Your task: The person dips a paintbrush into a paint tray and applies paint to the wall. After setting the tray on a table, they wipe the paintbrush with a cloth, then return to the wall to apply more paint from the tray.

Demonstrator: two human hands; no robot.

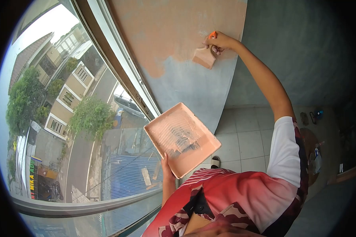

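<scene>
My right hand (222, 42) is closed around the orange handle of a wide paintbrush (205, 58). The brush head is coated in peach paint and lies against the wall panel (186, 83), at the lower border of a peach-painted area (158, 27). Below that border the surface is grey-blue. Lower down, my left hand (166, 165) grips the left edge of a paint tray (202, 123), its fingers partly hidden under it. Peach paint covers the tray, with ridges and dark bare patches showing in the middle.
A large window (118, 59) runs along the left, with a street, trees and roofs outside. To the right stands a dark grey wall (296, 59). Light floor tiles (241, 144) and a sandal (215, 161) show below. Small items lie on the floor at right.
</scene>
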